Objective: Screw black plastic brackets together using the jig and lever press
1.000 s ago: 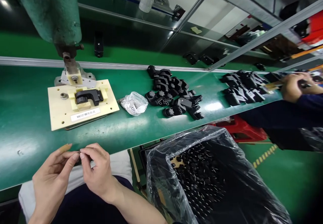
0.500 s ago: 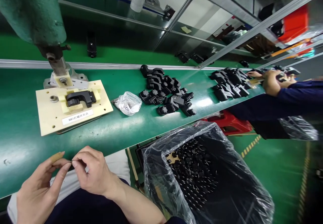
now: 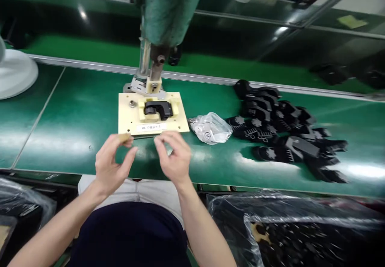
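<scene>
Head view: left hand (image 3: 112, 163) open, right hand (image 3: 175, 158) pinched, contents unclear; twelve o'clock, black part (image 3: 163, 108) best seated squarely in cream fixture (image 3: 125, 116).

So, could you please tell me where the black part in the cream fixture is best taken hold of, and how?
Probably pinch the black part by its near-pointing leg, coming from the near side. That leg looks fairly exposed, while a raised block of the cream fixture sits before its rounded left end and the green press stands behind.
</scene>
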`<state>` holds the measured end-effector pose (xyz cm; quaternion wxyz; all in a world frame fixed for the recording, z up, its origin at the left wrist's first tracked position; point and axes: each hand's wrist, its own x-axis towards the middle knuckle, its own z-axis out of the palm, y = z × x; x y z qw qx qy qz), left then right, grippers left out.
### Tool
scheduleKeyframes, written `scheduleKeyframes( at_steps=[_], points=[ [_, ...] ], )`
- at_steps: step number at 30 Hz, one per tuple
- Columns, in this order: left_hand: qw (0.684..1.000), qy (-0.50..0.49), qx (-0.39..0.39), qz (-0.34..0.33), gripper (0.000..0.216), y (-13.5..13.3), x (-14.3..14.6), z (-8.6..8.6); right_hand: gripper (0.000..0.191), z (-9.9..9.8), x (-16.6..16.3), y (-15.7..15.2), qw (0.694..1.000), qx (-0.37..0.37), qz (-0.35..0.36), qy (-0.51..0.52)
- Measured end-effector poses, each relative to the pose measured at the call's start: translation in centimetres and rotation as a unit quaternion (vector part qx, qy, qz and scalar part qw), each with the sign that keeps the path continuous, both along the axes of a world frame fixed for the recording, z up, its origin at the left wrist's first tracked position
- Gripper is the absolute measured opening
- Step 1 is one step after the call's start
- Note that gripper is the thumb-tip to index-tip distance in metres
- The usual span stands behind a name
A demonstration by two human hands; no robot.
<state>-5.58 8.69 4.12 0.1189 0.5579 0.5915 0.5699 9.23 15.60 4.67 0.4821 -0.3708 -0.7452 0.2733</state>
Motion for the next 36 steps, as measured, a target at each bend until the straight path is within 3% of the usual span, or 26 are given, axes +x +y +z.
scheduleKeyframes(
  at_steps=[3, 5, 12, 24, 36],
  points=[
    [0.997, 0.02, 0.069, 0.033, 0.017, 3.9, -1.3, 1.0, 0.014, 0.3, -2.0, 3.8, 0.987, 0.13, -0.097, -0.016],
    [0.996, 0.019, 0.086, 0.026, 0.021, 6.3, -1.8, 1.3, 0.015, 0.4, -3.2, 5.6, 0.977, 0.167, -0.13, -0.017],
    [0.996, -0.002, 0.083, -0.011, 0.02, 11.5, -2.2, 1.5, 0.015, 0.2, -5.4, 8.1, 0.984, 0.121, -0.132, -0.007],
    [0.991, -0.013, 0.092, -0.094, 0.034, 14.3, -2.4, 0.4, 0.019, -0.3, -6.7, 8.2, 0.977, 0.106, -0.183, 0.017],
    [0.994, 0.062, 0.066, -0.063, 0.058, 15.2, -3.0, 0.4, 0.025, -1.0, -7.2, 8.6, 0.961, 0.149, -0.234, 0.007]
  ],
)
